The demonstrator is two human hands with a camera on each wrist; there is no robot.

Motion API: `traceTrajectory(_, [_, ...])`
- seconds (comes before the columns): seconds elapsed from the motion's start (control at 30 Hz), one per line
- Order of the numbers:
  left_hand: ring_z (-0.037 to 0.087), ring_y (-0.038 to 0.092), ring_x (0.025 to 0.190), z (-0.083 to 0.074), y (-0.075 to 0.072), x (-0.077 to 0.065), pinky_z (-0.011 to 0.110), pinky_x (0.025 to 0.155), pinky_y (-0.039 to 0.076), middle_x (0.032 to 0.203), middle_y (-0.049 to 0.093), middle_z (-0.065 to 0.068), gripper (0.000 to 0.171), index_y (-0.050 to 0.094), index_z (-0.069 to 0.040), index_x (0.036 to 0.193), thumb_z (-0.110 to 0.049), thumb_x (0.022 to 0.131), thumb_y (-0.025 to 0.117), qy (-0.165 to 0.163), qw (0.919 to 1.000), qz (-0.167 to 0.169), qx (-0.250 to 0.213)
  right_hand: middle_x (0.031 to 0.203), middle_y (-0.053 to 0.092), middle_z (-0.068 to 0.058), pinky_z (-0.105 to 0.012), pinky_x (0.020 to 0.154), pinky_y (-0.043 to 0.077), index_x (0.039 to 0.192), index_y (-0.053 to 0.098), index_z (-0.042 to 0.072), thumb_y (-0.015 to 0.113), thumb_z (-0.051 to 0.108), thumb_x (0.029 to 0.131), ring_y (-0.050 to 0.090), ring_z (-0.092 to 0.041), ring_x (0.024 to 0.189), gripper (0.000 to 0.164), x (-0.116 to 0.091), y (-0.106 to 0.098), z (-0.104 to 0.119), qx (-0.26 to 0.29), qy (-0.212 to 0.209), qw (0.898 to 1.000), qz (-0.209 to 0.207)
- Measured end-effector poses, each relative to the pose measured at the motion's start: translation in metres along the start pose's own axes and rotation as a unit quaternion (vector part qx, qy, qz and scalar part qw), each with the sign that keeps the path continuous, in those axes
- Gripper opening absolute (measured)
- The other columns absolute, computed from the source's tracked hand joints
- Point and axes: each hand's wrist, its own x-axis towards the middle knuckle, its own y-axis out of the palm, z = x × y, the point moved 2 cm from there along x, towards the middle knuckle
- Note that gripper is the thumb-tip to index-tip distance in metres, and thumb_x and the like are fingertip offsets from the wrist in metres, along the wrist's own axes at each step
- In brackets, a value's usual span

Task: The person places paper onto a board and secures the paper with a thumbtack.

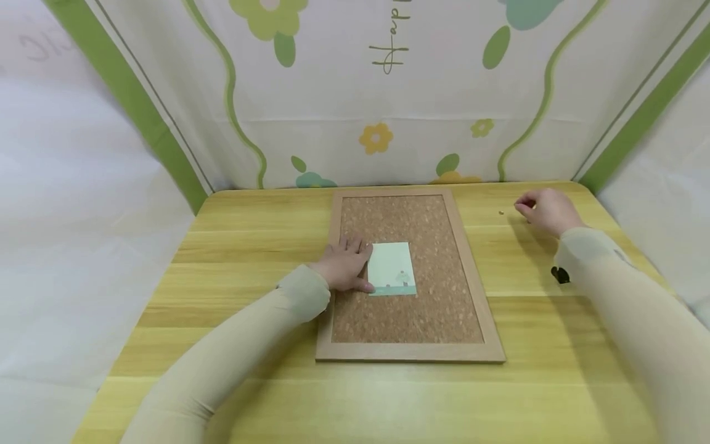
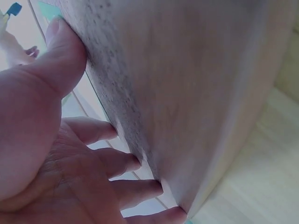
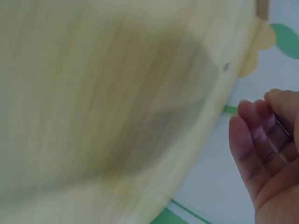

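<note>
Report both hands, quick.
Left hand: open, on the corkboard at the left edge of the card.
Right hand: fingers curled toward the thumb; whether it holds anything cannot be told.

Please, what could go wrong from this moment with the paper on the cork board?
First, the paper could slide or turn: the left hand is only at its left side, and nothing visible fastens it to the cork board.

Second, the tiny object on the table, close to the right hand, might be knocked away and lost.
</note>
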Motion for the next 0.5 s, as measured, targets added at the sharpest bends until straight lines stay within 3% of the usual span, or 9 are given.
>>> traceTrajectory(0.17, [0.042,-0.006,0.135,-0.002,0.0,0.0,0.061,0.101,0.013,0.151,-0.005,0.018,0.098,0.009,-0.01,0.148,-0.061,0.078,0.054,0.004,1.0,0.002,0.001,0.1,0.063,-0.018,-0.052,0.079,0.04,0.107,0.064,0.001,0.05,0.026,0.095,0.056,-0.033,0.091,0.031,0.013,0.01,-0.01,-0.021,0.006,1.0,0.023])
traceTrajectory(0.5, [0.045,-0.004,0.134,-0.001,0.0,0.001,0.064,0.099,0.014,0.151,-0.004,0.019,0.097,0.009,-0.009,0.148,-0.058,0.079,0.055,0.0,1.0,0.0,-0.009,0.1,0.063,-0.015,-0.051,0.079,0.041,0.104,0.065,0.004,0.055,0.03,0.093,0.056,-0.032,0.091,0.031,0.032,0.027,-0.014,-0.011,0.004,0.999,0.042])
